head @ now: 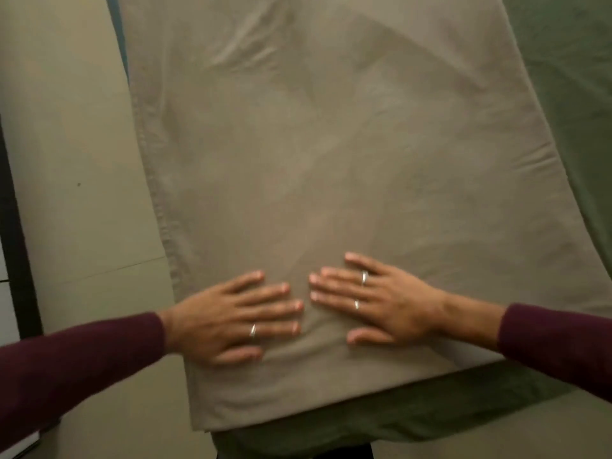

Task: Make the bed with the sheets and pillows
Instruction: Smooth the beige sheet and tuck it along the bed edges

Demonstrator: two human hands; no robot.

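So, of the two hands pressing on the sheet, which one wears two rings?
The right hand: two silver rings show on its fingers. The left hand shows only one. Both lie flat on the beige sheet, fingertips nearly meeting.

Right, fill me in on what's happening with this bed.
A person in dark red sleeves is smoothing a tan sheet on the bed. The left hand and the right hand both lie flat on it near its close edge, fingers straight and pointing toward each other, almost touching. The tan sheet lies over a green sheet, which shows along the right side and below the near edge. Some creases remain toward the far end. No pillows are in view.
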